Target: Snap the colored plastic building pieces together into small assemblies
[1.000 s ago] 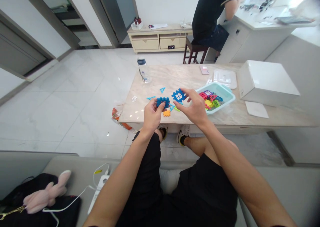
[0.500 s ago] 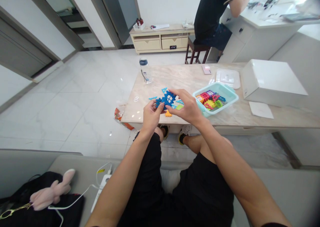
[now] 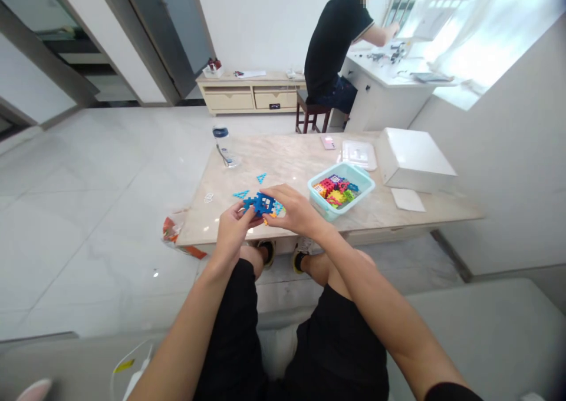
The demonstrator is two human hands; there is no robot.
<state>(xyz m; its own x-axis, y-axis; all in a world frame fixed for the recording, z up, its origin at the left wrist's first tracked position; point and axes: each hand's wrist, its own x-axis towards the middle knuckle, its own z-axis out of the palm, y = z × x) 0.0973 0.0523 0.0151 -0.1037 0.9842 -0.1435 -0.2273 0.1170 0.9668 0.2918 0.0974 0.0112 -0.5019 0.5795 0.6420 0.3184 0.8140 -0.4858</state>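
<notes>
Dark blue interlocking pieces [image 3: 260,204], one with a window-like grid, are held between both hands above the near edge of the marble-look table [image 3: 283,153]. My left hand [image 3: 233,227] pinches their left part. From the right, my right hand [image 3: 292,209] grips the windowed piece with thumb and fingers. Light blue triangular pieces [image 3: 261,178] lie on the table beyond and beside the hands. Orange and light blue bits show partly beneath my right hand. To the right, a mint basket [image 3: 367,184] holds several colourful pieces.
On the table are a water bottle [image 3: 225,147], a pink phone [image 3: 328,142], a clear lid [image 3: 359,155], a white box [image 3: 415,159], white paper [image 3: 407,200] and small white shapes [image 3: 209,198]. A person [image 3: 331,47] sits on a stool behind the table.
The camera view has swung right and up, so the scene sits further left and more of the seated person shows. Both hands still hold the blue pieces, now tilted flatter.
</notes>
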